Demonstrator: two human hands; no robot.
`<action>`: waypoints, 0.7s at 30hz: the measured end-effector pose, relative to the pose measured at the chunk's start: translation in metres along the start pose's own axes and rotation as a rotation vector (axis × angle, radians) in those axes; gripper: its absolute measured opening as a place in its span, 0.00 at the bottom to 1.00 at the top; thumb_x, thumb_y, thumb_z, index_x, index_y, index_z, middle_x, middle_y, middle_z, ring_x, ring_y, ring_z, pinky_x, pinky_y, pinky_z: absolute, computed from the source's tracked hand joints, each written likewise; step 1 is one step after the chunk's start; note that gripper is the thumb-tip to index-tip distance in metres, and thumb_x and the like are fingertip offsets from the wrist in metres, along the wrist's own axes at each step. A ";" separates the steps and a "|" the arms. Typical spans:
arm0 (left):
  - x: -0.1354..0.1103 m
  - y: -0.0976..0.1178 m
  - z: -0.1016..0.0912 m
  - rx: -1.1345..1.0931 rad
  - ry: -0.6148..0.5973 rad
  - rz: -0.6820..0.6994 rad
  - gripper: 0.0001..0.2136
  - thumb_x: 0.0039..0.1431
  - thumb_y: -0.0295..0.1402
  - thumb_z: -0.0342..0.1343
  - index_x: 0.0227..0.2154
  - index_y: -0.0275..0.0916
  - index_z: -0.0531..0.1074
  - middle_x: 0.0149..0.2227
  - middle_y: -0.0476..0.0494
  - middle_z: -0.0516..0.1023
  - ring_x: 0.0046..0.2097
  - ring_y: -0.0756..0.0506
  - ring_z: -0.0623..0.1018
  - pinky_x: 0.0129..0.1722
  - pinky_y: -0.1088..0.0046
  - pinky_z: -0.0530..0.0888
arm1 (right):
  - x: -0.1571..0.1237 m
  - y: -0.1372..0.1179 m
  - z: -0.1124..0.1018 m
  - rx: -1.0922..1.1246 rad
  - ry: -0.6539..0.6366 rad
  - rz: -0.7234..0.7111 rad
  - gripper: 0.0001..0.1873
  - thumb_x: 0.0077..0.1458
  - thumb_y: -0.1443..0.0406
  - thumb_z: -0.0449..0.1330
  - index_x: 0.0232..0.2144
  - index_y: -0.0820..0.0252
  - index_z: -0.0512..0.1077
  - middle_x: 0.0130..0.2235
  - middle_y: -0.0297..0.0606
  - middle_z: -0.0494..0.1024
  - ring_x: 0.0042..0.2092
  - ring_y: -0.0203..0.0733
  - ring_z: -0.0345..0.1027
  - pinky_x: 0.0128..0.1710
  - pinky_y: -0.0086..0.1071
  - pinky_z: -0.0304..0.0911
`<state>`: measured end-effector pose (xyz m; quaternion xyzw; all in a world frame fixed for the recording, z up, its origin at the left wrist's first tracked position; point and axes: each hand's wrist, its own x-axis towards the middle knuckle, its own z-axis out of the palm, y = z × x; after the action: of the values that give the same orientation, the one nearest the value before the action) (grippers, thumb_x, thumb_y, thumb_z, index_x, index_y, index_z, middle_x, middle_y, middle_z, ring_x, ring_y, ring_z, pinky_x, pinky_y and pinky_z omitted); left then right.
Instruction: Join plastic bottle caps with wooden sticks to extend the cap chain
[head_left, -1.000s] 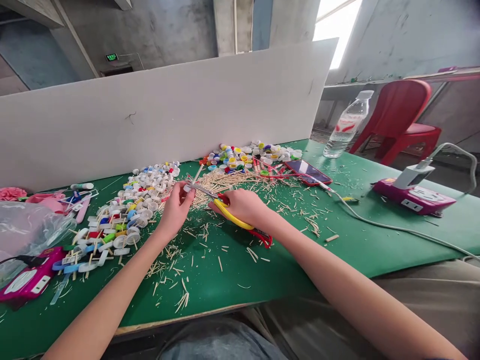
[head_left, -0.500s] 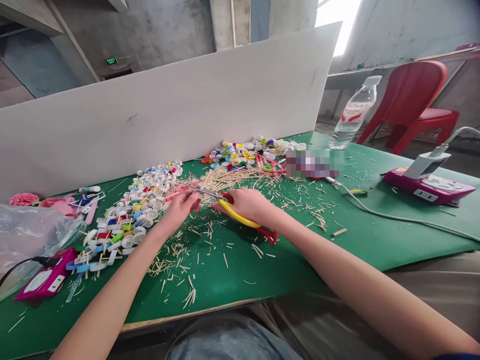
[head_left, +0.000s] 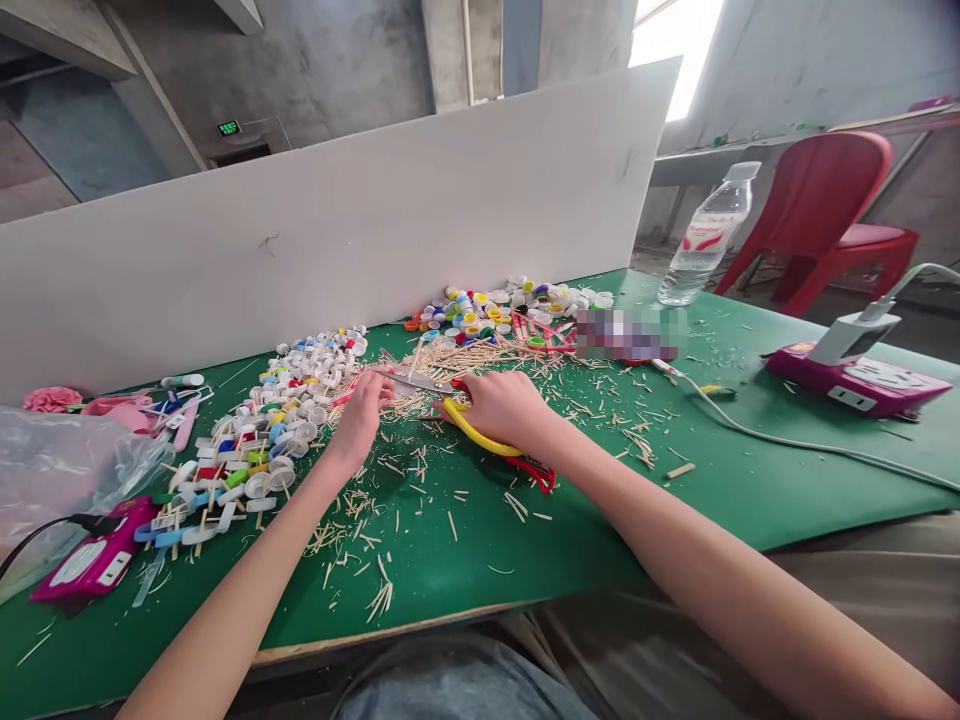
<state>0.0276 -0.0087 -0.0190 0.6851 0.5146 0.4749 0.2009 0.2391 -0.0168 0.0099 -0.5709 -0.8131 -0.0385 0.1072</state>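
My right hand point(head_left: 504, 408) is closed round the yellow and red handles of a pair of scissors point(head_left: 480, 432). The metal blades point left and reach as far as the fingers of my left hand point(head_left: 361, 415). Those fingers are bent and close together near the blade tips; whatever they pinch is too small to make out. Just beyond both hands lies a heap of thin wooden sticks point(head_left: 469, 355). To the left spreads a pile of plastic bottle caps point(head_left: 289, 410), some with short sticks attached.
More bottle caps point(head_left: 480, 312) lie against the white board point(head_left: 337, 240). At right stand a water bottle point(head_left: 705, 245) and a magenta power strip point(head_left: 862, 380) with a white cable. Another magenta power strip point(head_left: 97, 555) and a clear plastic bag point(head_left: 67, 475) are at left. Stick scraps litter the green table point(head_left: 570, 545).
My left hand has turned and shifted slightly away from me, its fingertips now near the blade tips. A small pale piece seen in its fingers before is no longer visible there. My right hand keeps the scissors.
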 end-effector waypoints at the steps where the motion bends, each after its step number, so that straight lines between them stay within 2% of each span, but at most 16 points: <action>1: 0.000 0.001 -0.002 0.104 0.067 0.053 0.20 0.64 0.44 0.35 0.42 0.38 0.69 0.42 0.38 0.73 0.44 0.43 0.74 0.44 0.63 0.71 | 0.000 0.001 0.000 -0.028 0.009 -0.007 0.39 0.54 0.37 0.38 0.34 0.61 0.74 0.30 0.46 0.78 0.32 0.46 0.71 0.27 0.32 0.52; 3: 0.001 0.006 -0.006 0.307 0.115 0.190 0.19 0.64 0.41 0.36 0.44 0.39 0.69 0.46 0.37 0.73 0.50 0.42 0.70 0.50 0.62 0.67 | -0.001 0.001 0.000 -0.073 0.010 -0.049 0.38 0.54 0.38 0.39 0.36 0.62 0.73 0.31 0.47 0.78 0.32 0.46 0.71 0.27 0.32 0.51; 5: 0.002 0.011 -0.008 0.494 0.088 0.337 0.18 0.64 0.39 0.37 0.37 0.39 0.72 0.41 0.38 0.75 0.48 0.41 0.71 0.50 0.62 0.65 | -0.003 -0.001 0.002 -0.096 0.019 -0.117 0.37 0.55 0.40 0.39 0.37 0.63 0.73 0.32 0.48 0.78 0.33 0.45 0.71 0.27 0.32 0.50; 8: 0.003 0.016 -0.007 0.682 0.077 0.432 0.20 0.64 0.37 0.38 0.23 0.40 0.70 0.28 0.40 0.74 0.37 0.42 0.73 0.40 0.64 0.67 | -0.005 -0.006 0.005 -0.106 0.051 -0.195 0.36 0.57 0.41 0.39 0.36 0.64 0.72 0.31 0.47 0.78 0.32 0.44 0.71 0.26 0.32 0.49; 11: 0.003 0.018 -0.007 0.775 0.103 0.512 0.20 0.62 0.38 0.41 0.17 0.41 0.66 0.22 0.43 0.71 0.30 0.44 0.71 0.34 0.66 0.65 | -0.007 -0.010 0.007 -0.116 0.065 -0.224 0.35 0.58 0.42 0.40 0.37 0.65 0.72 0.32 0.48 0.78 0.32 0.44 0.71 0.27 0.32 0.49; 14: 0.003 0.017 -0.008 0.825 0.120 0.547 0.20 0.61 0.37 0.42 0.14 0.41 0.65 0.19 0.44 0.69 0.26 0.45 0.69 0.30 0.67 0.63 | -0.007 -0.015 0.008 -0.114 0.050 -0.247 0.33 0.58 0.44 0.42 0.37 0.66 0.73 0.32 0.48 0.78 0.32 0.45 0.72 0.27 0.32 0.50; 21: 0.004 0.007 -0.006 0.874 0.119 0.515 0.21 0.62 0.34 0.38 0.14 0.42 0.63 0.17 0.43 0.69 0.22 0.46 0.67 0.27 0.67 0.62 | -0.007 -0.019 0.008 -0.116 -0.011 -0.271 0.30 0.57 0.47 0.46 0.33 0.66 0.75 0.30 0.48 0.78 0.33 0.48 0.73 0.27 0.33 0.52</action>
<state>0.0260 -0.0089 -0.0090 0.7816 0.4900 0.2873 -0.2577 0.2230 -0.0283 0.0020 -0.4612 -0.8798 -0.0964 0.0638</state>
